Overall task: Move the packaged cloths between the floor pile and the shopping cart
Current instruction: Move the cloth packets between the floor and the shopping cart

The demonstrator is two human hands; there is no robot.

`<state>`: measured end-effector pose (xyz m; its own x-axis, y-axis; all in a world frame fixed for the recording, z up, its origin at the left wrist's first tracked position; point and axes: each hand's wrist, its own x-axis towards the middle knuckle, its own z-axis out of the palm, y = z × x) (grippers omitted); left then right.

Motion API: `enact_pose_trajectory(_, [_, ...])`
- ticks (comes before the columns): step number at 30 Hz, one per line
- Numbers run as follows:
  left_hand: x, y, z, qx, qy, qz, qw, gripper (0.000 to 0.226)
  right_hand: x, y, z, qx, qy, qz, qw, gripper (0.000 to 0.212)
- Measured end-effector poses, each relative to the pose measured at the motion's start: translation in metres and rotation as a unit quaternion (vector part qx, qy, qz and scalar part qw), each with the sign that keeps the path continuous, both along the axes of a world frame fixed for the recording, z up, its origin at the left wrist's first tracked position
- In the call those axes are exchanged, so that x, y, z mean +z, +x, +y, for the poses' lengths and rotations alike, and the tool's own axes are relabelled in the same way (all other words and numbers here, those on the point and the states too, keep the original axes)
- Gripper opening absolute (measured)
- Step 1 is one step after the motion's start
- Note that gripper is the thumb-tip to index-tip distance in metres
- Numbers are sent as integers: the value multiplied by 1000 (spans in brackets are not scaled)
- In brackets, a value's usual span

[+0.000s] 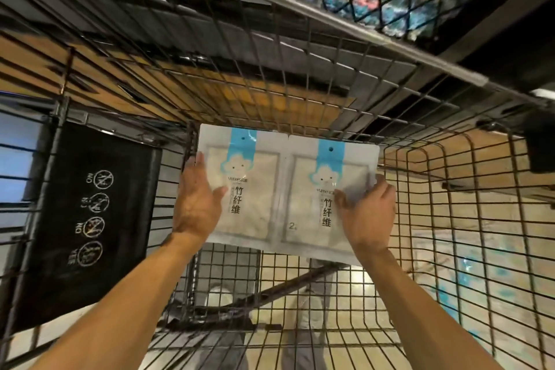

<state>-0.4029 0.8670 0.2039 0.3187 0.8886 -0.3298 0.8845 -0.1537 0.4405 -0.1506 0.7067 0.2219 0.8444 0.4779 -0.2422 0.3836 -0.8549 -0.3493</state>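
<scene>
Your left hand [196, 204] and right hand [368, 216] hold two packaged cloths side by side inside the shopping cart [435, 219]. The left pack [249, 189] and the right pack [327, 198] lie flat, faces up, edges meeting along a middle seam. Together they hang just above the wire floor of the basket, up against its far wall.

Your left grip is nearly flat: fingers straight along the left pack's outer edge, thumb laid over its face. Your right grip is more closed, with fingers curled round the right pack's outer edge and thumb pressing on top.

What matters next is that the pair spans straight across between your hands, long axis running left to right, each hand nearest its own pack. Each pack's own long side and blue header point away from you. If you mean to set them down, I'd judge both hands need to lower together, or the seam will likely sag.
</scene>
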Motion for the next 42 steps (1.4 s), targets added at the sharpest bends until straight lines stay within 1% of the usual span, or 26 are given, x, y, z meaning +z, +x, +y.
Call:
enact_pose_trajectory(2, [-13,-5,-1,-62,34,42,997,82,2,1,-3,62,-69,-53,994,98])
enact_pose_trajectory(3, [-19,-7,-2,-90,50,69,992,78,0,3,-5,90,-90,-66,990,100])
enact_pose_trajectory(5, [-28,-11,-4,-133,103,106,980,68,-2,7,-8,130,-122,-65,982,99])
enact_pose_trajectory(7, [-30,-13,-7,-147,131,124,972,63,-2,10,-8,158,-151,-54,974,96])
enact_pose_trajectory(9, [-32,-15,-7,-156,142,153,965,63,2,13,-7,180,-166,-58,968,93])
enact_pose_trajectory(11, [-21,-10,-6,-167,138,179,960,66,11,15,-5,196,-179,-72,962,90])
enact_pose_trajectory(13, [-4,-3,-4,-160,112,176,965,67,22,15,-4,202,-185,-77,959,88])
enact_pose_trajectory(16, [32,6,-2,-168,92,194,962,67,43,14,-2,223,-181,-86,954,86])
enact_pose_trajectory(18, [56,11,-2,-166,100,196,961,69,63,13,1,233,-181,-97,950,87])
enact_pose_trajectory(22, [110,17,-2,-151,137,157,967,74,118,13,2,237,-178,-93,951,89])
enact_pose_trajectory(25, [153,23,3,-159,138,183,960,75,157,14,1,236,-146,-86,957,87])
enact_pose_trajectory(30, [255,32,-3,-150,177,206,951,77,246,14,-9,224,-98,-96,965,88])
enact_pose_trajectory(34, [339,43,-12,-147,209,192,947,76,319,20,-22,208,-47,-90,973,88])
enact_pose_trajectory(37, [403,55,-18,-153,244,177,941,75,378,30,-29,204,-21,-105,973,88])
enact_pose_trajectory(42, [495,81,-30,-162,268,180,932,76,459,49,-42,199,4,-135,971,87])
